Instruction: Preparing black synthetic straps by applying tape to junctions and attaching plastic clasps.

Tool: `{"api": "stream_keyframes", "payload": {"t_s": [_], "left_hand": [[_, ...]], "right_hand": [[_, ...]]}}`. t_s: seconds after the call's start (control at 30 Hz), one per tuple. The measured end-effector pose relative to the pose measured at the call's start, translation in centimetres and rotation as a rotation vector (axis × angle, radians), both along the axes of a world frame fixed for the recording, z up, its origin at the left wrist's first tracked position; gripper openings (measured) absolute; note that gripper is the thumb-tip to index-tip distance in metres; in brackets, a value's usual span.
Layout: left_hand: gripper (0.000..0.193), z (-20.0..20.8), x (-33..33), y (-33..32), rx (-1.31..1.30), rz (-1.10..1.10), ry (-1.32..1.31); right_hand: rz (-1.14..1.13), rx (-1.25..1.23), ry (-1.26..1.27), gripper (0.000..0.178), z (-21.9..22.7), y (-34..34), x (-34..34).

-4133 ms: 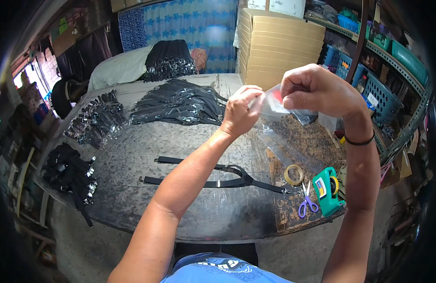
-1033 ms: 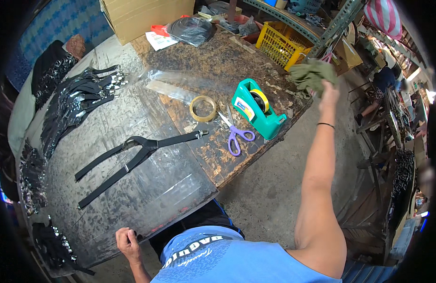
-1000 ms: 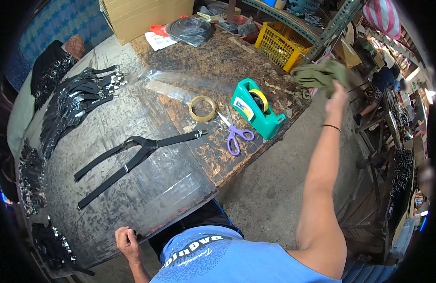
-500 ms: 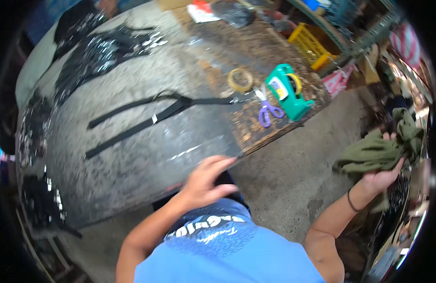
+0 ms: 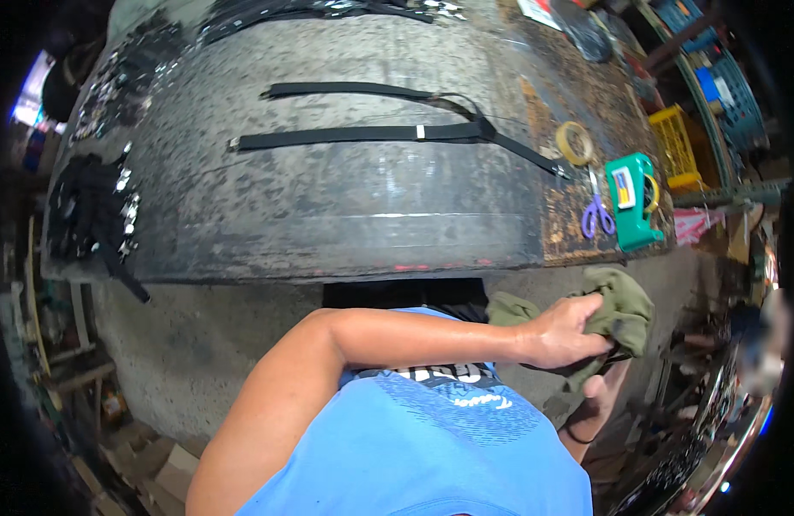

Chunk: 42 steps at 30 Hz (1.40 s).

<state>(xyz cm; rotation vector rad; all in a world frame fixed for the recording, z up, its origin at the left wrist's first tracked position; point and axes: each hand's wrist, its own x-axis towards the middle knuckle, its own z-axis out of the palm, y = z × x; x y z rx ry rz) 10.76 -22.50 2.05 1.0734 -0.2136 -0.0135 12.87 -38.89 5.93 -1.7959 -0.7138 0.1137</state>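
Note:
A crumpled olive-green cloth [image 5: 625,310] is bunched up in front of me, just off the table's front right corner. My left hand [image 5: 564,331] reaches across my body and grips it, fingers and thumb closed on the fabric. Below it, my right hand [image 5: 593,400], with a dark band at the wrist, holds the cloth from underneath; its fingers are mostly hidden. On the table lie black elastic suspenders [image 5: 345,134], spread in a Y shape with metal clips. Purple-handled scissors [image 5: 596,217], a tape roll [image 5: 574,143] and a green tape dispenser [image 5: 631,202] sit at the right end.
The worn dark table [image 5: 328,219] spans the view ahead. More black straps with shiny clips lie in a pile [image 5: 91,211] at its left edge and along the far side. Beyond the right end stands a yellow crate [image 5: 674,146] by metal shelving. Concrete floor [image 5: 199,353] shows below.
The cloth has come from the far right to in front of me with my right hand. My left hand has left the table edge and taken hold of it. The view has turned.

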Motion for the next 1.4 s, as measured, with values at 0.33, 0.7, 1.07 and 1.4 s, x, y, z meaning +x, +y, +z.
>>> {"api": "stream_keyframes", "payload": {"t_s": [0.33, 0.7, 1.07, 1.4], "left_hand": [[0.034, 4.1, -11.2, 20.3, 0.667, 0.396, -0.158], [0.086, -13.8, -24.6, 30.8, 1.939, 0.865, 0.94], [0.07, -11.1, -22.9, 30.4, 1.775, 0.83, 1.167], [0.076, -12.4, -23.3, 29.6, 1.772, 1.015, 1.044]], "right_hand": [[-0.053, 0.42, 0.333, 0.067, -3.3, 8.5, 1.9], [0.682, -0.247, -0.438, 0.057, -9.2, 36.0, -9.2], [0.133, -0.675, -0.433, 0.064, -10.4, 20.9, 4.0], [0.122, -0.557, 0.259, 0.062, -5.3, 5.7, 12.8]]}}
